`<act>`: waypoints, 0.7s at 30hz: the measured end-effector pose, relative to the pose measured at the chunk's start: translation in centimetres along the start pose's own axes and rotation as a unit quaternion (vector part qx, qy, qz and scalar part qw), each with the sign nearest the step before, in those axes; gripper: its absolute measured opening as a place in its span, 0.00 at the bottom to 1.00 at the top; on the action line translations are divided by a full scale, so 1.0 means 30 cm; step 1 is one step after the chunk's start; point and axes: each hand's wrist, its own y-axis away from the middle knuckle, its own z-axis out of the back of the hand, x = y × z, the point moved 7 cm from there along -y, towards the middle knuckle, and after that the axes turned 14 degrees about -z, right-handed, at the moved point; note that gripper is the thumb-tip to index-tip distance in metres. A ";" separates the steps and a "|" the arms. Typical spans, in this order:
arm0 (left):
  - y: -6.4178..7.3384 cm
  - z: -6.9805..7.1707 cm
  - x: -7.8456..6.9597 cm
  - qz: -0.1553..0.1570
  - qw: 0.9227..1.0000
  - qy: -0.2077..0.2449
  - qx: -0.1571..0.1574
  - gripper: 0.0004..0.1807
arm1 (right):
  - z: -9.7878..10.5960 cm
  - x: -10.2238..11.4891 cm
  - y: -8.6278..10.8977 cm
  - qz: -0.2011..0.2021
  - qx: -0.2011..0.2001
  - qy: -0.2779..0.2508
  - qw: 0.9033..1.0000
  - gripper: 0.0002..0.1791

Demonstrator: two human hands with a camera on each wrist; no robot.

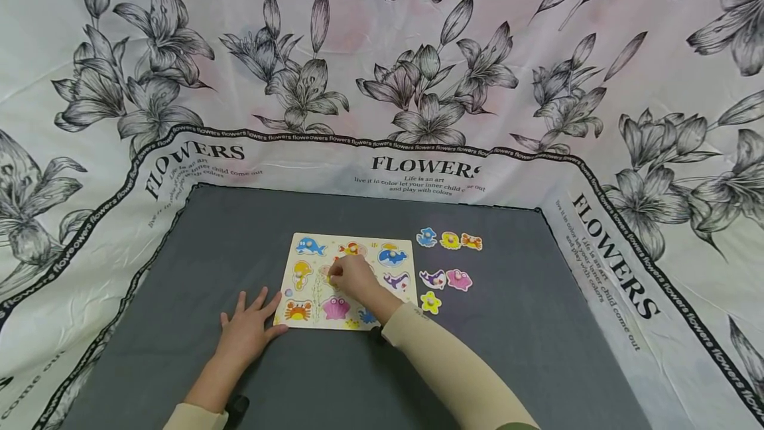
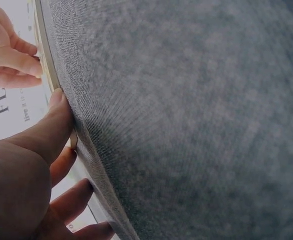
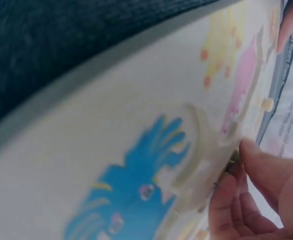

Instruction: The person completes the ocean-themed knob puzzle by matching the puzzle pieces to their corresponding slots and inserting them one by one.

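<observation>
A pale puzzle board (image 1: 331,239) with sea-animal pictures lies flat on the dark grey cloth. Over its middle, my right hand (image 1: 356,279) pinches a small puzzle piece between thumb and fingertips; in the right wrist view a dark, shiny bit of that piece (image 3: 231,162) shows between them, and its picture is mostly hidden. My left hand (image 1: 246,325) rests at the board's lower left edge with fingers spread. In the left wrist view the left thumb (image 2: 59,97) touches the board's side. A blue sea-creature picture (image 3: 136,187) is near the right hand.
Right of the board lie loose pieces: a blue one (image 1: 426,237), a yellow round one (image 1: 450,240), an orange crab (image 1: 471,241), a purple whale (image 1: 433,279), a pink one (image 1: 459,279) and a yellow star (image 1: 430,302). Flower-printed cloth (image 1: 322,168) borders the grey area.
</observation>
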 end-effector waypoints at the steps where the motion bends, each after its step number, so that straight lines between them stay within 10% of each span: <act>1: 0.000 0.000 0.000 -0.001 1.000 0.000 0.000 0.44 | 0.003 0.000 0.002 -0.001 0.002 -0.001 1.000 0.08; 21: -0.002 0.001 0.005 0.000 1.000 0.004 0.002 0.44 | 0.228 0.020 0.076 0.089 -0.036 -0.046 0.994 0.20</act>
